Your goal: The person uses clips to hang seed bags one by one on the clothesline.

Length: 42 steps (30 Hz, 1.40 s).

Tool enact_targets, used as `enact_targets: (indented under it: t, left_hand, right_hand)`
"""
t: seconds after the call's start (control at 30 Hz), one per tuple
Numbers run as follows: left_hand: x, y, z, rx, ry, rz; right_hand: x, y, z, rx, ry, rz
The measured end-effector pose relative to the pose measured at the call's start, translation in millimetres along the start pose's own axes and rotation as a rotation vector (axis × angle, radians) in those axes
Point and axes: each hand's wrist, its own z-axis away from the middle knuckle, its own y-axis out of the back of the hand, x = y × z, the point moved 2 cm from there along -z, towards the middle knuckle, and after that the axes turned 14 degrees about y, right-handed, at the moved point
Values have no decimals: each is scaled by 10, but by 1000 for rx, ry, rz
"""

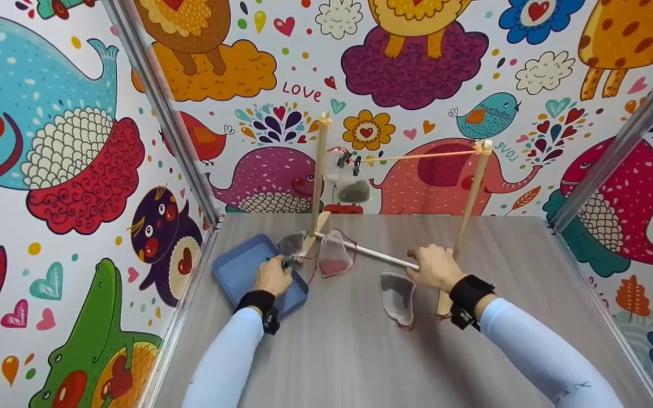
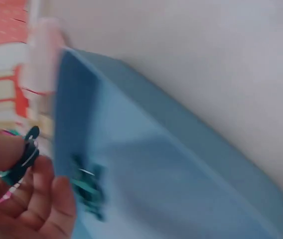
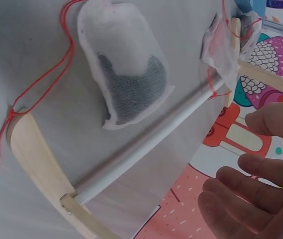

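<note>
My left hand (image 1: 274,277) is over the blue tray (image 1: 240,266). In the left wrist view its thumb and fingers pinch a small dark clip (image 2: 24,162), while other dark clips (image 2: 87,189) lie inside the tray. The right hand (image 1: 435,267) hovers by the right wooden post (image 1: 468,209), its fingers spread and slightly bent, holding nothing. Below it lies a white mesh sachet (image 3: 134,87) with dark filling and a red drawstring. Beside the tray are a reddish sachet (image 1: 335,260) and a grey one (image 1: 292,245). Another sachet (image 1: 353,190) hangs by clips (image 1: 357,165).
An orange string (image 1: 428,156) spans the tops of the right post and the left wooden post (image 1: 319,175). A white rod (image 1: 380,256) joins the posts low down. Patterned walls (image 1: 190,73) enclose the grey table (image 1: 349,351) at the back and sides.
</note>
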Motion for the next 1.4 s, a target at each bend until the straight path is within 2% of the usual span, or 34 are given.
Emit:
enact_targets:
  t: [0.1, 0.2, 0.4, 0.5, 0.63, 0.73, 0.83, 1.1, 1.23, 1.4]
  left_hand:
    - [238, 49, 19, 13, -61, 36]
    - [480, 62, 58, -7, -106, 56]
    - [912, 23, 192, -85, -198, 105]
    - [1116, -17, 272, -154, -241, 120]
    - [1364, -82, 360, -345, -252, 215]
    - [1511, -108, 421, -497, -244, 323]
    - [1597, -115, 459, -558, -250, 369]
    - [1679, -168, 460, -629, -228, 456]
    - [1702, -262, 477, -616, -186, 503]
    - [1639, -437, 499, -555, -126, 488]
  right_hand:
    - [-57, 34, -35, 14, 9, -8]
    - [-119, 52, -80, 20, 33, -33]
    - [-328, 103, -173, 75, 139, -111]
    - [-452, 123, -235, 103, 216, -139]
    - [-569, 145, -313, 113, 285, -154]
    - [-597, 169, -354, 122, 322, -136]
    - [-589, 192, -368, 151, 376, -112]
    - [-489, 223, -350, 242, 500, 21]
    - [-422, 221, -334, 238, 521, 88]
    - [-333, 236, -302, 212, 470, 104]
